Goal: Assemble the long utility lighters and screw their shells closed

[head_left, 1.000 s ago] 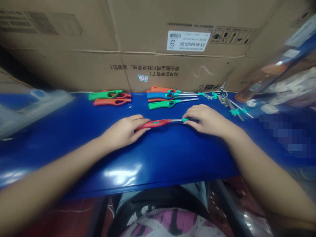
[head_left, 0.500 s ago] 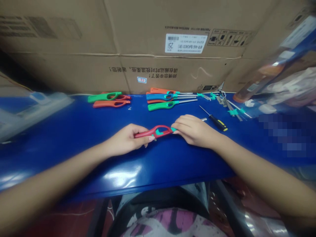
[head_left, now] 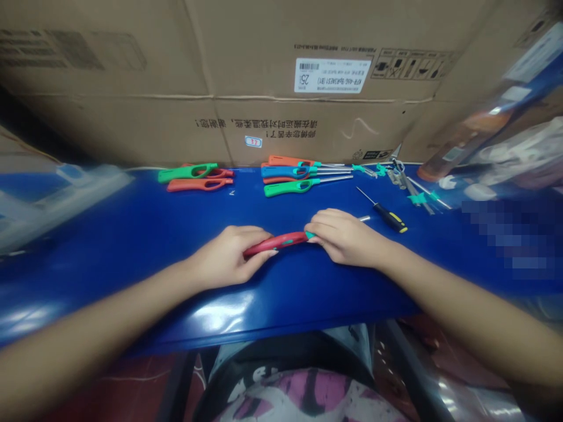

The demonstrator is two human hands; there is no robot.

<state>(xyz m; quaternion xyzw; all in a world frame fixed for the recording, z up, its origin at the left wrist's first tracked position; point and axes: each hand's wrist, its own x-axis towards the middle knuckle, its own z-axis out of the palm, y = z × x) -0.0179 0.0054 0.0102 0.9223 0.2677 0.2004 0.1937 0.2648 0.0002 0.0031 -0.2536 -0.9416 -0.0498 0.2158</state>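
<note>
A red long-nosed lighter [head_left: 288, 241] with teal parts is held between both hands above the blue table. My left hand [head_left: 235, 253] is closed around its handle end, thumb along the near side. Closed over the front end is my right hand [head_left: 341, 234], where a bit of teal shows at the fingers. The tip of a metal tube sticks out beyond that hand; the rest of the tube is hidden. The lighter is turned edge-on, so its trigger opening hardly shows. A screwdriver [head_left: 390, 217] with a black and yellow handle lies just past my right hand.
Several lighters with metal tubes [head_left: 288, 187] lie at the back, and tubeless handles [head_left: 193, 184] to their left. Loose metal tubes and teal pieces [head_left: 416, 199] are at back right. A cardboard box [head_left: 264, 70] stands behind, a plastic tray [head_left: 65, 199] at left.
The red lighter has been rolled about its length, from its open side facing up to nearly edge-on. My left hand has turned with it; both hands keep their hold.
</note>
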